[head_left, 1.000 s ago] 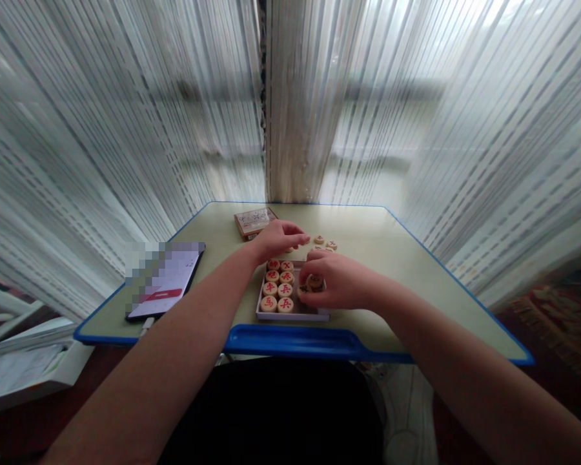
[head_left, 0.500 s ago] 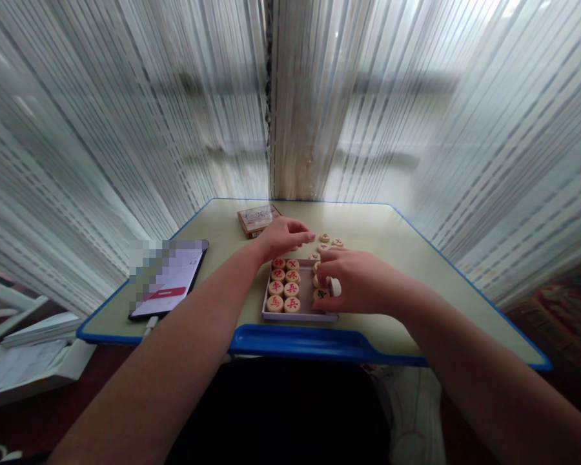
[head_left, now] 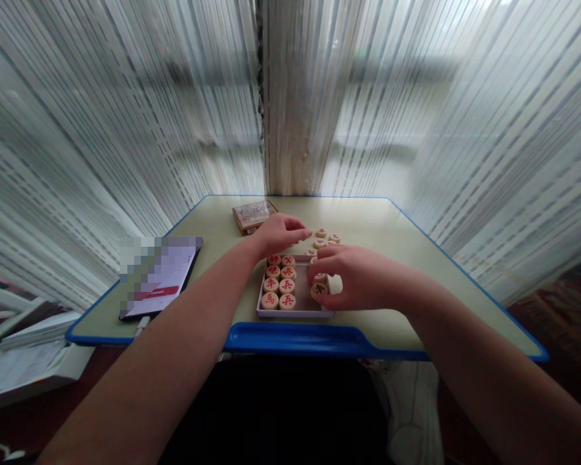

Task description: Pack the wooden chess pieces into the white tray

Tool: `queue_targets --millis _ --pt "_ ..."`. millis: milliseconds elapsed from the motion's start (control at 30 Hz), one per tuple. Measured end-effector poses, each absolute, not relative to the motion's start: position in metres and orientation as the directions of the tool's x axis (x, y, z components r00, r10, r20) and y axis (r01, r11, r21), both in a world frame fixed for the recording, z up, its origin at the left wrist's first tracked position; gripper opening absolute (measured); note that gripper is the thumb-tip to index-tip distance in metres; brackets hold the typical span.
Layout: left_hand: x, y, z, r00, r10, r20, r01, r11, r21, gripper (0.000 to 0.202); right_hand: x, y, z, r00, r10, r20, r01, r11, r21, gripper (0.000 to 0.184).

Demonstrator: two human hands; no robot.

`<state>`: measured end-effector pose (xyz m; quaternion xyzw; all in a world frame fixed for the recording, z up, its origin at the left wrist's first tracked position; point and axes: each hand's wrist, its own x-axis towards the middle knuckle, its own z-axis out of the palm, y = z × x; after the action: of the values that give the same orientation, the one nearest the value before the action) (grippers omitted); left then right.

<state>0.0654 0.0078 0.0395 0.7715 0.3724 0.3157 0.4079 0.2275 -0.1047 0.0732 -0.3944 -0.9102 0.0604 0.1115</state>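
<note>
A shallow pale box [head_left: 295,314] lies on the table, with two columns of red-marked Chinese chess pieces [head_left: 287,286] along its left side. My right hand [head_left: 356,278] is at the box's right side, thumb and fingers around a black-marked Chinese chess piece [head_left: 319,290]. Another pale round piece [head_left: 336,284] shows edge-on by the palm of that hand. My left hand [head_left: 281,234] hovers past the box's far left corner, fingers stretched out and apart from the thumb, with nothing visible in it. Several loose black-marked pieces [head_left: 321,243] lie beyond the box.
A brown printed box [head_left: 253,215] sits at the back left of the table. To the left lies a tablet [head_left: 167,284] with a white cable plug. A blue trough [head_left: 295,338] runs along the front edge. Striped sheer curtains [head_left: 198,97] hang behind the table.
My right hand has shifted slightly left and down, its fingers now around the black-marked piece in the box. My left hand stays almost in place. The whole view has shifted slightly.
</note>
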Motion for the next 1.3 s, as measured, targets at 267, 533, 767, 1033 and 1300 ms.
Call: queue_targets --millis 267,533,767,1033,1300 --pt "0.064 0.008 0.04 0.509 0.842 0.181 0.297 -0.369 0.88 0.031 0.226 -0.102 0.071 -0.67 0.73 0.135 0.696 0.681 -0.227 0.01" --pt "0.061 0.018 0.03 0.492 0.853 0.176 0.345 -0.377 0.86 0.031 0.247 -0.072 0.068 -0.399 0.783 0.477 0.803 0.549 -0.231 0.016" --pt "0.054 0.024 0.024 0.375 0.897 0.234 0.454 -0.398 0.797 0.027 0.273 -0.039 0.042 -0.154 0.867 0.474 0.924 0.297 -0.241 0.016" --pt "0.053 0.026 0.022 0.407 0.888 0.212 0.537 -0.421 0.731 0.026 0.278 -0.019 0.018 -0.236 0.883 0.405 0.874 0.375 -0.31 0.031" --pt "0.052 0.034 0.017 0.444 0.879 0.175 0.529 -0.415 0.74 0.028 0.276 -0.016 0.016 -0.344 0.905 0.249 0.832 0.417 -0.366 0.038"
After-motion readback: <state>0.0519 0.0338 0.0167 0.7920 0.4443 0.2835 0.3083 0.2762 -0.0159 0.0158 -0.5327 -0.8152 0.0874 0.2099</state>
